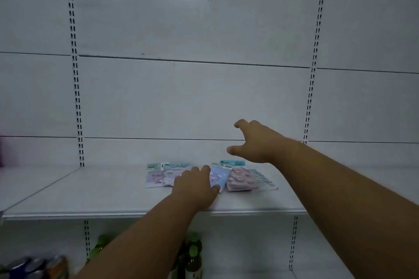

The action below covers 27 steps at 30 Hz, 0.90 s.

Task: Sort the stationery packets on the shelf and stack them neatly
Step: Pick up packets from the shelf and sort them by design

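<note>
**Several packets fanned out, both hands coming in**

Several stationery packets (210,175) lie flat in a loose, overlapping row towards the back middle of the white shelf (90,197), unsorted and not yet stacked. Your left hand (195,186) rests palm-down on the middle packets, fingers fairly straight; that looks like a way to pin them so they cannot slide on the smooth surface. Whether its thumb has caught an edge of the blue packet (218,176) you cannot tell from here. Your right hand (251,145) hovers above the right end of the row with thumb and fingers spread, its grip holding nothing, probably ready to drop onto the pink packet (240,179) beneath it.

The shelf is a plain metal retail board hung on slotted uprights (76,88) against bare white back panels. On the level below stand green-capped bottles (192,253) and some cans (34,266) at the left.
</note>
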{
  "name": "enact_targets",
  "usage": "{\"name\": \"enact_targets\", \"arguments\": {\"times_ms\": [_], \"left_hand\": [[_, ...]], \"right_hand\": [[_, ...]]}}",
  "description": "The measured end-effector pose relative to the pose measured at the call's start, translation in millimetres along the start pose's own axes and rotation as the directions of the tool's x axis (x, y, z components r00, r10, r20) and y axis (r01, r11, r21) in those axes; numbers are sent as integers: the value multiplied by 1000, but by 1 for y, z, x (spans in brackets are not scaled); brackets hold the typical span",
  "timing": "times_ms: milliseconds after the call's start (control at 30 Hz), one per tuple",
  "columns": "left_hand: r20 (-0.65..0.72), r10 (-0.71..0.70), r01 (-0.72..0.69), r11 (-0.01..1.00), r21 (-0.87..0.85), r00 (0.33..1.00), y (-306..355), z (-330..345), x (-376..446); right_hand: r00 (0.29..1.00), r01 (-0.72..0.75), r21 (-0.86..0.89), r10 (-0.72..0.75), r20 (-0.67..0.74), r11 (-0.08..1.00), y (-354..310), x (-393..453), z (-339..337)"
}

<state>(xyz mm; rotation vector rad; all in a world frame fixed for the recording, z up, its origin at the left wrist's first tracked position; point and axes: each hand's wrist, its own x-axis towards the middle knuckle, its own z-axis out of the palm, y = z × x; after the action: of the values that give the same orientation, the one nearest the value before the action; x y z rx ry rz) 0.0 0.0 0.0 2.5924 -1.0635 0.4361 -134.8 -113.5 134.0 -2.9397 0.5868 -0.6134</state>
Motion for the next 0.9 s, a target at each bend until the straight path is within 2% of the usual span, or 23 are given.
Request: {"name": "enact_targets", "arguments": {"times_ms": [267,400,467,567,667,733,800,867,900], "left_hand": [[97,-220,214,974,72,971,24,40,58],[153,-298,286,954,91,942,30,39,66],[167,-355,357,934,19,920,32,29,68],[39,-399,399,902,-167,916,30,13,70],[-144,-381,289,856,-429,913,25,-6,68],[-216,-369,149,745,-650,904,27,-22,62],[-193,-382,42,528,-848,904,36,-38,55],[-164,-387,-12,366,-931,907,43,-49,52],[-165,-382,-31,333,-942,909,45,-53,51]], "right_hand": [[999,34,30,-35,14,999,54,57,31],[997,16,65,-20,71,998,70,69,54],[996,15,76,-21,84,997,75,71,62],[996,15,103,-24,82,995,82,72,73],[992,-9,85,-1,123,996,89,72,88],[986,-44,30,39,163,999,93,72,99],[976,-84,-8,84,199,996,95,70,110],[964,-110,-42,117,240,993,94,68,123],[958,-116,-69,130,254,991,93,67,129]]}}
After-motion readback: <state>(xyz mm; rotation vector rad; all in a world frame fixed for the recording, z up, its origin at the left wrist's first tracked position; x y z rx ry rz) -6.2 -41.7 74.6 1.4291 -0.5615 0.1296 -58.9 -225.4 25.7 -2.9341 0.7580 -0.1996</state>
